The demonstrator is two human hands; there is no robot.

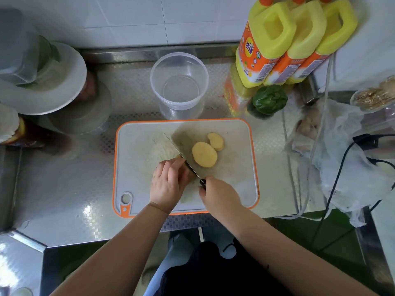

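Slicing a potato on the cutting board (pixel 136 180), mid-table (pixel 64 189).

Left hand (pixel 167 184) is curled over the uncut potato (pixel 189 174) and clamped on it, so most of it is hidden. Right hand (pixel 221 194) is wrapped tight round the handle of the cleaver (pixel 183 144). The blade edge is down at the potato, right against the left fingertips. Two slices (pixel 204 154) lie flat just right of the blade, overlapping.

Risks, imo:
- No visible gap between fingertips and edge — can't tell if the tips are tucked. If they aren't, the next stroke nicks them.
- The remaining potato looks short, so there's less to grip. It could roll or squirt out under load.
- The slices crowd the blade's right face and may stick or ride up.
- The board's front rim is near the table edge on slick steel — hard chops could walk it.
- Black cable (pixel 339 174) hangs off the table near the right elbow, a snag risk.
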